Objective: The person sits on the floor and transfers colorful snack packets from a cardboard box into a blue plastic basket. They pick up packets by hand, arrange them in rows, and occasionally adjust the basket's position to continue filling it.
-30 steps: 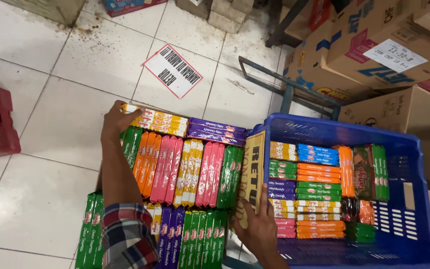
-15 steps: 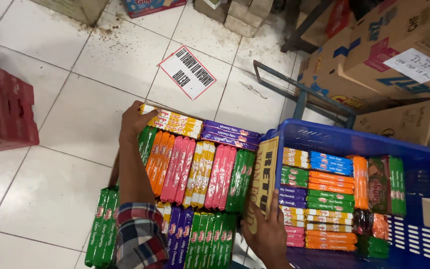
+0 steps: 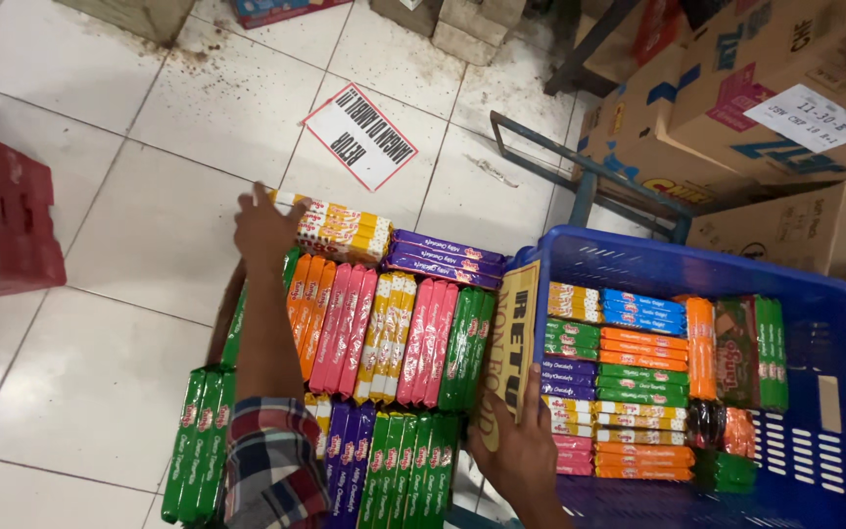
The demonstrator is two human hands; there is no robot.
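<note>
A shop stockroom: stacked cardboard cartons [image 3: 736, 98], a blue crate [image 3: 834, 323] of wafer packs [image 3: 638, 372], tiled floor [image 3: 100, 392].

Lighting was even, moderately bright, from overhead; soft shadows only. Mild glare came off the floor tiles [image 3: 100, 382] and wrappers [image 3: 374, 323]. Focus was decent, with slight softness and wide-angle stretch at the edges.
</note>
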